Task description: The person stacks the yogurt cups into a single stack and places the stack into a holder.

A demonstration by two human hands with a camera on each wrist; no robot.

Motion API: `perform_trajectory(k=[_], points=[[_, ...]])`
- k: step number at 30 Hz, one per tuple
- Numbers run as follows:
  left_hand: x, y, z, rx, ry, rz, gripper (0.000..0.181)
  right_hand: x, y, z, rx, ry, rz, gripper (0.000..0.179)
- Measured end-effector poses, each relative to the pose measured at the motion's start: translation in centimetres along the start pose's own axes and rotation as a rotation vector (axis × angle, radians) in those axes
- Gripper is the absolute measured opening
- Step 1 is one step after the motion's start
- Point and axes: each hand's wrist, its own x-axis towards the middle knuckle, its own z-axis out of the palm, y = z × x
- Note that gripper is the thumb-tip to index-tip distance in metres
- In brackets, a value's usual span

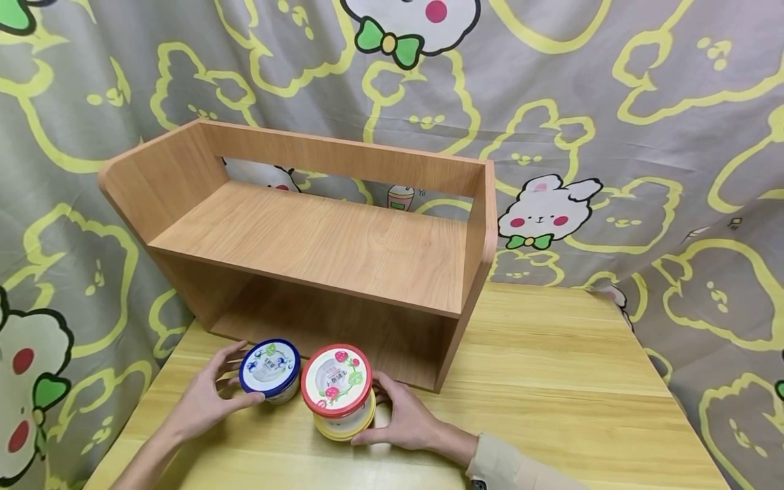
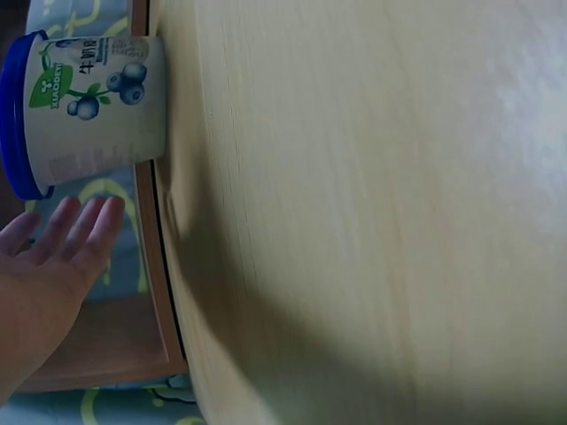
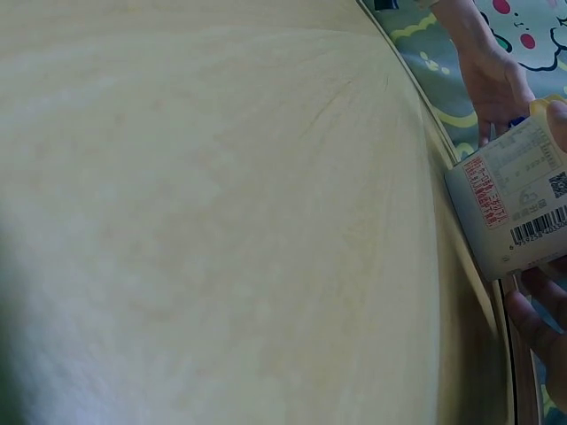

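Note:
A tub with a blue lid (image 1: pixel 270 368) and blueberries printed on its side (image 2: pixel 97 106) stands on the table before the shelf. My left hand (image 1: pixel 208 395) is spread around it, thumb near the lid's rim; in the left wrist view the fingers (image 2: pixel 93 235) look straight and apart from the tub. To its right, a red-lidded tub (image 1: pixel 337 380) with strawberries sits on top of a yellow-lidded tub (image 1: pixel 344 430). My right hand (image 1: pixel 407 415) holds the yellow-lidded tub from the right, its thumb by the lid and fingers (image 3: pixel 532 323) on the far side.
A two-level wooden shelf (image 1: pixel 331 238) stands on the table just behind the tubs, its lower compartment open toward me. The wooden table (image 1: pixel 551 381) extends to the right. A patterned curtain (image 1: pixel 643 136) hangs behind and along both sides.

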Motion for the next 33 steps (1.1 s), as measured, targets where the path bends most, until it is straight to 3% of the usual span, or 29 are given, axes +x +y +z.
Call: perform_trajectory(k=[33], points=[[0.45,0.35,0.61,0.010,-0.016,-0.069,0.088,0.01,0.14,0.05,-0.007,0.000,-0.030,0.093]])
